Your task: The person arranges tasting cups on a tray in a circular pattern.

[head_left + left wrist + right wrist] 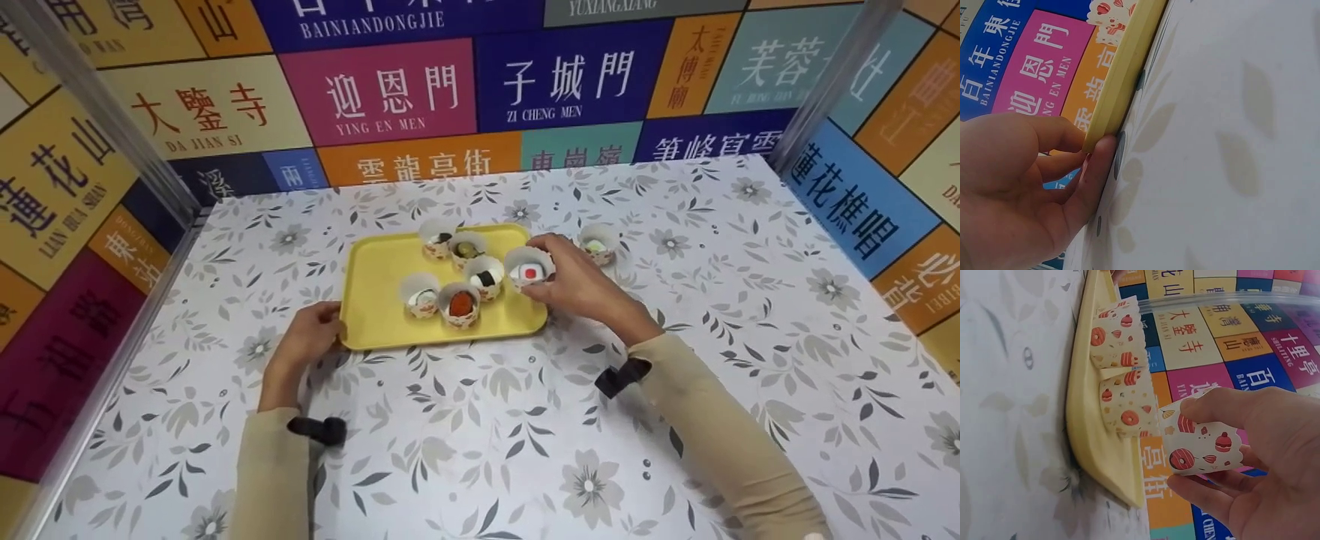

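Observation:
My left hand [304, 337] pinches the near left corner of a yellow tray [375, 281], its thumb and fingertips at the rim [1120, 79] in the left wrist view. Over the tray's right end, my right hand [581, 281] holds a paper baking cup [1204, 441] between thumb and fingers. Inside that cup, the head view shows a white piece with a red square [530, 273]. Several similar cups stand on the tray; one holds an orange-red piece [461, 304], another a white piece with a dark band [486, 279].
Another paper cup [598, 245] with pale greenish contents stands on the table beyond my right hand, off the tray. A floral cloth [450, 420] covers the table. Panels with colourful lettering [390, 90] rise behind and at both sides.

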Demonstrator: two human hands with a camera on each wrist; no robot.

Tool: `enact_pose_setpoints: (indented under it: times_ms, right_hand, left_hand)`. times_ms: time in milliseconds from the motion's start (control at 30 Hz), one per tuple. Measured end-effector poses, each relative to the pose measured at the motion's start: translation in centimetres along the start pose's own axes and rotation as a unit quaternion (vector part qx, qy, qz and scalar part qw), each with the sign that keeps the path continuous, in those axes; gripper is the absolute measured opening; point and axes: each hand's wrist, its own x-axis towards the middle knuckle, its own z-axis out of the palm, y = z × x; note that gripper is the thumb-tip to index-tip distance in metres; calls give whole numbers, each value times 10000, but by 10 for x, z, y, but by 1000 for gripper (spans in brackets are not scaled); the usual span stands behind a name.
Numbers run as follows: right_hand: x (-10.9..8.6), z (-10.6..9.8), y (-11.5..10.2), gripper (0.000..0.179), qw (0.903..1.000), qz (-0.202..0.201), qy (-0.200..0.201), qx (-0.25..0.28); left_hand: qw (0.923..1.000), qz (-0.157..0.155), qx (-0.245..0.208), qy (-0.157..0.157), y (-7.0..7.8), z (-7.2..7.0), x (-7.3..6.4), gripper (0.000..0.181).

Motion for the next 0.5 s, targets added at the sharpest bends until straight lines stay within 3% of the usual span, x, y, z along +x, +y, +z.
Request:
enact_pose_setpoints:
  times_ms: [167,500]
  right_hand:
    - [8,2,-16,70,9994,-207,-166,-213]
    - [32,14,-41,67,9980,-427,-446,-124]
  left_hand:
    - [9999,16,-133,-13,-2,1,1,50]
    - [9999,-90,-112,9,-1,1,2,52]
